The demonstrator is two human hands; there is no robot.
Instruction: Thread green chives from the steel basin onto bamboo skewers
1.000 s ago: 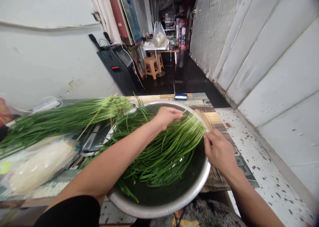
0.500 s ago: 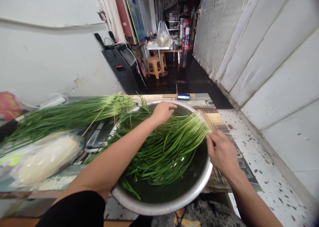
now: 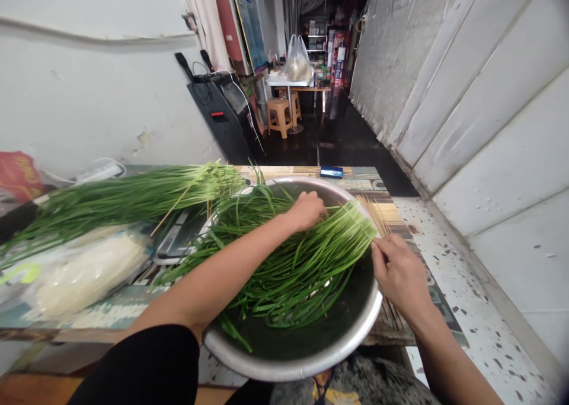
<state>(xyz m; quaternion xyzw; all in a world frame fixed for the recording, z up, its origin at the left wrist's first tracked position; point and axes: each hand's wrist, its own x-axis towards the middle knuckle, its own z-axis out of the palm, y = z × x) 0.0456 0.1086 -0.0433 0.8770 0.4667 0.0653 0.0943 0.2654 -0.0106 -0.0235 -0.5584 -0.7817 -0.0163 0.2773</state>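
Left hand [image 3: 306, 210] has shifted from the far rim of the steel basin [image 3: 306, 357] onto the chives [image 3: 302, 262], fingers curled gathering stalks; right hand [image 3: 400, 274] still pinches their cut ends at the basin's right rim.

White plastered wall [image 3: 89, 91] on the left, scuffed and chipped; white panelled wall [image 3: 489, 96] on the right. Between them a dark, glossy floor [image 3: 338, 141] runs back to a dim rear area — orange plastic stool [image 3: 281, 115] beside a small white table [image 3: 288, 82], stocked shelves [image 3: 326, 43] beyond.
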